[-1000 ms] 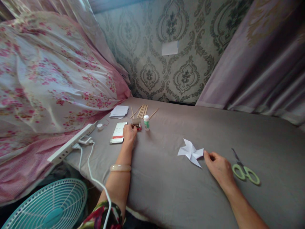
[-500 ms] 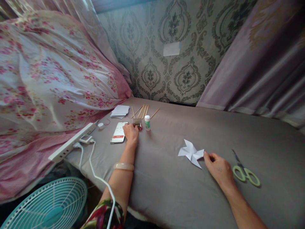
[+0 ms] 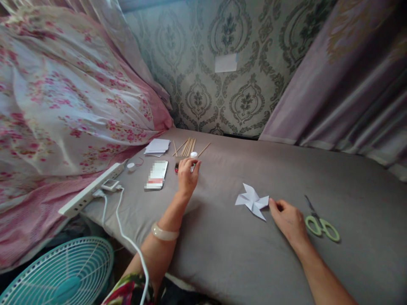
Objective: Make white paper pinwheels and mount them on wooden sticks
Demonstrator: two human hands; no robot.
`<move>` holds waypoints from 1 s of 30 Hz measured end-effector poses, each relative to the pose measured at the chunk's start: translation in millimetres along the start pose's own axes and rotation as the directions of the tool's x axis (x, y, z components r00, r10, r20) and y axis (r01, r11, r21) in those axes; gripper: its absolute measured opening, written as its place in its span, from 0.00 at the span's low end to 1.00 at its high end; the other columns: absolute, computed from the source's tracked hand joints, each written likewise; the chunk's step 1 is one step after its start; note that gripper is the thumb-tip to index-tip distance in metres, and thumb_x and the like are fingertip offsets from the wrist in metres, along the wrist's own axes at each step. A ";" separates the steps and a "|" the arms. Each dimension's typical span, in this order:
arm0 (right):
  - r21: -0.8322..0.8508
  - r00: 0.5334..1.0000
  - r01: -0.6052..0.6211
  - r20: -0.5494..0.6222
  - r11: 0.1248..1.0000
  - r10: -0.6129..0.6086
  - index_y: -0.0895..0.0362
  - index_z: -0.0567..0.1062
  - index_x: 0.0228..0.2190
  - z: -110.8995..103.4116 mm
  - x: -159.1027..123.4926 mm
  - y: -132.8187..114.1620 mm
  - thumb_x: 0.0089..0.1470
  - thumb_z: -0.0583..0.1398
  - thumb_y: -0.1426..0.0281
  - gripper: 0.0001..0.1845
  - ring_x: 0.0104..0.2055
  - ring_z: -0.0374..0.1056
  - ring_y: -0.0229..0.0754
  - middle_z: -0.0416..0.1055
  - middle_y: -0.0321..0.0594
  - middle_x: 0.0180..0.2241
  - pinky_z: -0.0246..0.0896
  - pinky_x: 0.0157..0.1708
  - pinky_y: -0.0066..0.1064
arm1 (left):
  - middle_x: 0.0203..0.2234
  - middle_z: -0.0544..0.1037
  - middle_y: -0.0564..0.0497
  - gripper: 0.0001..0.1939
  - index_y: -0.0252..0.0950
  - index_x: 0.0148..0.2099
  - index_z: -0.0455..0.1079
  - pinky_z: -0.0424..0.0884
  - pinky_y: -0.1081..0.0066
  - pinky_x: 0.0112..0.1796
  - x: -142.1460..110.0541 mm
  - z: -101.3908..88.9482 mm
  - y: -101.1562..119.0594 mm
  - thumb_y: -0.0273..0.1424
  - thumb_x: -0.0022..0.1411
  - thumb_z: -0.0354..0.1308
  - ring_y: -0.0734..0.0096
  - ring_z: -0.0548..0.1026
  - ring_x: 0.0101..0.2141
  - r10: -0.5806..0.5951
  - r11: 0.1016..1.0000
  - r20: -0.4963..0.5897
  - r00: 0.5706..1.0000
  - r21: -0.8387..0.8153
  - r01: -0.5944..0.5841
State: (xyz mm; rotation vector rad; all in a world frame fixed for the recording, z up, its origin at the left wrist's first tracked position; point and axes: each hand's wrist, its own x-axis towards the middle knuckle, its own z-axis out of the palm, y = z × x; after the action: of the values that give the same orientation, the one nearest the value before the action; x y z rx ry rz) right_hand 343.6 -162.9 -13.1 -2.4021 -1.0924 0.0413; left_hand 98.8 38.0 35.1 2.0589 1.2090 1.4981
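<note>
Head view: we steady the paper pinwheel [image 3: 253, 201], right fingers [image 3: 275, 210] pinching it; left fingers [image 3: 196, 168] nearly together, hold unclear, should join.

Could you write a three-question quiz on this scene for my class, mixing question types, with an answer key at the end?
1. True or false: the stack of white paper lies farther from the person than the phone.
2. Fill in the colour: the scissors have pale ____ handles.
3. Multiple choice: which thing is at the fingertips of the right hand?
A) the power strip
B) the white paper pinwheel
C) the phone

Key: 1. True. 2. Green. 3. B.
</note>
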 end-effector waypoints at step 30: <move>0.665 0.913 0.408 -0.304 0.626 -0.273 0.56 0.75 0.34 -21.6 -19.7 -47.4 0.55 0.57 0.63 0.11 0.32 0.68 0.37 0.71 0.39 0.33 0.63 0.28 0.25 | 0.19 0.69 0.57 0.15 0.32 0.25 0.67 0.62 0.79 0.23 -84.3 71.9 115.9 0.36 0.46 0.69 0.85 0.65 0.19 -0.318 -0.024 0.852 0.416 -0.446 0.895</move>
State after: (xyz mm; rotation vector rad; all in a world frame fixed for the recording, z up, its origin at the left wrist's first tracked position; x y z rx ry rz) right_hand 302.0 -159.9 23.8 -1.4348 -1.1563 0.1053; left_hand 206.6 -80.8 32.5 0.6729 0.6011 0.6290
